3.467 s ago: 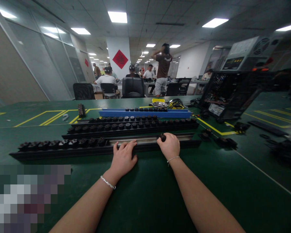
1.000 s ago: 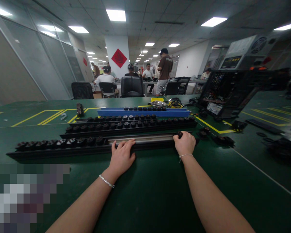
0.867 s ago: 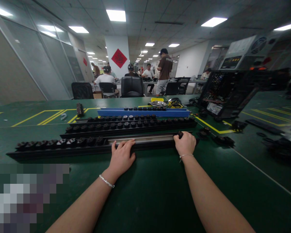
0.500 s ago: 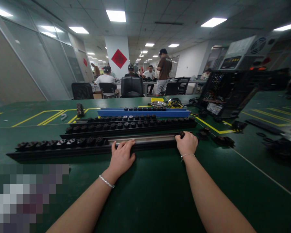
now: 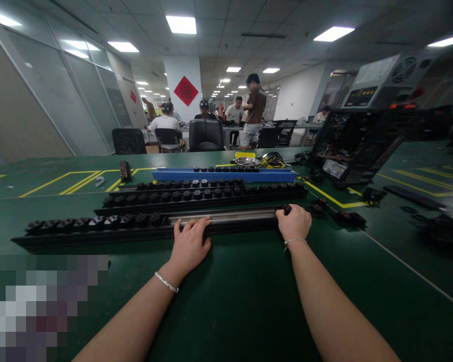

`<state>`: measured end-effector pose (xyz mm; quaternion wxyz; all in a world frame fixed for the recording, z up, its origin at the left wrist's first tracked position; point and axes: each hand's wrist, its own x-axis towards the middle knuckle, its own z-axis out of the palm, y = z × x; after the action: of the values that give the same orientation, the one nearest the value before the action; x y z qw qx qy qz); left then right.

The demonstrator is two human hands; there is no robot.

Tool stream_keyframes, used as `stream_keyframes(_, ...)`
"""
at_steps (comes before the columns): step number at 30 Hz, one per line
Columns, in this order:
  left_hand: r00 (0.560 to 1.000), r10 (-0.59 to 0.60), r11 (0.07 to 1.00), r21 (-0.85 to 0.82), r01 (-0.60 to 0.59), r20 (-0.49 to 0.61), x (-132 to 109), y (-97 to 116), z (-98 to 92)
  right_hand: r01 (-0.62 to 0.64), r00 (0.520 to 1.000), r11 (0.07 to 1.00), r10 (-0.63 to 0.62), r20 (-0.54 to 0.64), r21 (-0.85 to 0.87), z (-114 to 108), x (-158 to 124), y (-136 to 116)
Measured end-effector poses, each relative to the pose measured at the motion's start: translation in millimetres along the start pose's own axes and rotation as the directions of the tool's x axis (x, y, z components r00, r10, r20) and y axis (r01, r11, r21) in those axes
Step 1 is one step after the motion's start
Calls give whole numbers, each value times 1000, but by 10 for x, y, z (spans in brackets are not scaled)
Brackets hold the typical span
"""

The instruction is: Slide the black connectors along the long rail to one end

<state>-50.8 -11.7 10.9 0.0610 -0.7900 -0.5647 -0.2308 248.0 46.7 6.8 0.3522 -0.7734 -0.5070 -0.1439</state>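
A long black track (image 5: 226, 229) with a pale metallic groove lies across the green table in front of me. Small black socket-like modules (image 5: 73, 224) sit in a row along its left part. My left hand (image 5: 191, 240) rests on the track's middle, its fingers spread over the near edge and groove. At the right end, my right hand (image 5: 295, 222) is closed around a small black module (image 5: 286, 208); the fingers hide most of it. Behind lies another black track (image 5: 207, 198) lined with similar modules.
Farther back is a blue rail (image 5: 226, 175) with modules. A round metal dish (image 5: 247, 161) and an open computer case (image 5: 349, 143) stand beyond. Loose black pieces (image 5: 348, 219) lie at the right, a short module row (image 5: 125, 171) at the back left. Several people are in the background.
My right hand has shifted slightly to the right with the small module at the track's end. My left hand stays in place. A person in the background has leaned forward.
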Motion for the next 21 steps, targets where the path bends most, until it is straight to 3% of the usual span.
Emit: stream_keyframes(21,1000,2,1000,-22,-2,7,0,1,-12,-79,997,996,79,7,33,-23,40,64)
